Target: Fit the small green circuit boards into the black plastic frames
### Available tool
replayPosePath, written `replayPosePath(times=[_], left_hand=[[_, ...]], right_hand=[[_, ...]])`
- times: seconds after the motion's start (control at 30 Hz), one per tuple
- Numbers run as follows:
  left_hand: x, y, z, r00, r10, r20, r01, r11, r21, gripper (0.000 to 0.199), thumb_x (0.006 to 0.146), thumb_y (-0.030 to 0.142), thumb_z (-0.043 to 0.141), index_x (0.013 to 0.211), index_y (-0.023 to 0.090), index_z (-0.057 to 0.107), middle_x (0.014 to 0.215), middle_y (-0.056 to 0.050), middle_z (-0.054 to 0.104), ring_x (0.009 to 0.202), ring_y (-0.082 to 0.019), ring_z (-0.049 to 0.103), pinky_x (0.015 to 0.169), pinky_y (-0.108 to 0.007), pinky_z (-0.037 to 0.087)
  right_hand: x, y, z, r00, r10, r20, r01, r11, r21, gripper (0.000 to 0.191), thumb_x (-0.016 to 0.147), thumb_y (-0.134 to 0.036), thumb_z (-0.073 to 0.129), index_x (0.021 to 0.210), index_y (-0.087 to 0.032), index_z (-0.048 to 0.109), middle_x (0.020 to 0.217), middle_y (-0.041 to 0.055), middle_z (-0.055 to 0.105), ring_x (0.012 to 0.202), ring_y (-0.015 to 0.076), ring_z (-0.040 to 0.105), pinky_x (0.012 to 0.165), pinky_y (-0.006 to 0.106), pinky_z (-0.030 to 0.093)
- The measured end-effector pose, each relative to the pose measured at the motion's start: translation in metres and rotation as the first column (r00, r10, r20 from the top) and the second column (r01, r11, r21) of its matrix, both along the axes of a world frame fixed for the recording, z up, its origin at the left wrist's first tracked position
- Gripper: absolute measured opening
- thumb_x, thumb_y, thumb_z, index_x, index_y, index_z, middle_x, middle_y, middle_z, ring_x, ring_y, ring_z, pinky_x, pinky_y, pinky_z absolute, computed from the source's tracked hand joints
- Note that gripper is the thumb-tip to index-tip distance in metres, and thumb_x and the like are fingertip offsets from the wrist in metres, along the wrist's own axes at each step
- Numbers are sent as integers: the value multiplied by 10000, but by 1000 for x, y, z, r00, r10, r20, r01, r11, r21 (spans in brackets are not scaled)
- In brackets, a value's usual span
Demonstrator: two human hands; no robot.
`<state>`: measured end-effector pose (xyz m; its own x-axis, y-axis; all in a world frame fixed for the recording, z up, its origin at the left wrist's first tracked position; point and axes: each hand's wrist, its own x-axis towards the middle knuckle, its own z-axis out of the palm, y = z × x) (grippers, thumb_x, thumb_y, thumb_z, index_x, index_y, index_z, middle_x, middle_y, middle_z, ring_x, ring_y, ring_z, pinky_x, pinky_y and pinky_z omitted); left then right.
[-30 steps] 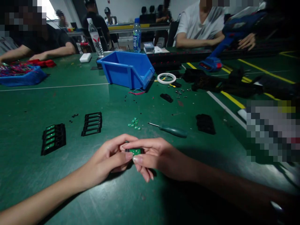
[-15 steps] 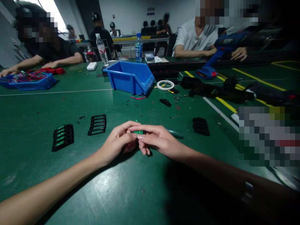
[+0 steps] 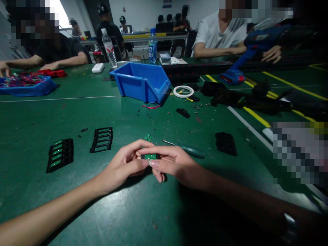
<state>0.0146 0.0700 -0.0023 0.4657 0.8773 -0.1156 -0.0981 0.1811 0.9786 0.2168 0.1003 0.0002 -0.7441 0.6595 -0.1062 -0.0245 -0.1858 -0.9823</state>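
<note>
A blue-capped bottle (image 3: 152, 47) and a clear bottle (image 3: 109, 49) stand behind the open blue bin (image 3: 140, 82); a white case (image 3: 97, 68) lies near the clear bottle.

The green table (image 3: 84, 112) carries black racks (image 3: 60, 153) at left, a black frame (image 3: 101, 139) beside them, and a screwdriver (image 3: 192, 151) near the middle. A black part (image 3: 226, 143) lies to its right. Farther back sit a blue bin (image 3: 139, 82), a white ring (image 3: 183, 91) and, far left, a blue tray (image 3: 33, 89).
</note>
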Motion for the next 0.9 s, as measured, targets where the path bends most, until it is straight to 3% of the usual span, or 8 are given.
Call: replayPosePath(times=[0.1, 0.17, 0.27, 0.37, 0.67, 0.9], left_hand=[[0, 1, 2, 1000, 2, -7, -2, 1000, 10, 364, 910, 374, 671, 1203, 171, 596, 806, -38, 649, 503, -69, 365, 465, -206, 200], [1, 1, 4, 1000, -28, 12, 28, 1000, 8, 362, 927, 365, 653, 1224, 169, 584, 817, -63, 695, 517, -90, 456, 468, -207, 208], [4, 1, 8, 991, -106, 79, 105, 994, 20, 348, 958, 326, 605, 1260, 164, 552, 883, -115, 748, 726, -201, 682, 556, -232, 360], [5, 1, 11, 979, -148, 141, 145, 989, 35, 307, 971, 272, 575, 1259, 165, 550, 957, -125, 756, 892, -267, 737, 748, -319, 476], [0, 2, 11, 976, -160, 146, 155, 987, 45, 303, 984, 243, 566, 1276, 160, 559, 959, -115, 762, 809, -195, 710, 637, -246, 426], [1, 3, 10, 979, -154, 136, 146, 987, 67, 310, 974, 251, 588, 1264, 141, 575, 884, -101, 765, 533, -91, 512, 506, -202, 293]], right_hand=[[1, 0, -3, 1000, 11, 1, -11, 1000, -19, 411, 947, -324, 646, 1332, -184, 665, 652, 2, 639, 605, 137, 576, 585, 267, 447], [2, 1, -3, 1000, 21, -9, -21, 1000, -23, 417, 947, -329, 642, 1338, -186, 660, 662, 3, 644, 611, 137, 579, 588, 269, 451], [3, 1, -3, 999, 29, -21, -29, 999, -20, 411, 949, -321, 627, 1334, -185, 664, 671, 5, 646, 619, 138, 583, 597, 268, 454], [4, 1, -1, 999, 40, -33, -40, 999, -7, 401, 949, -283, 605, 1332, -179, 666, 689, 12, 651, 632, 138, 590, 606, 266, 454], [3, -2, 1, 999, 35, -33, -33, 998, 51, 430, 972, -320, 572, 1363, -156, 642, 736, 32, 662, 687, 153, 614, 638, 276, 458], [2, -2, -3, 1000, 29, -11, -29, 1000, 13, 421, 970, -304, 583, 1358, -154, 646, 724, 28, 660, 669, 142, 606, 628, 265, 459]])
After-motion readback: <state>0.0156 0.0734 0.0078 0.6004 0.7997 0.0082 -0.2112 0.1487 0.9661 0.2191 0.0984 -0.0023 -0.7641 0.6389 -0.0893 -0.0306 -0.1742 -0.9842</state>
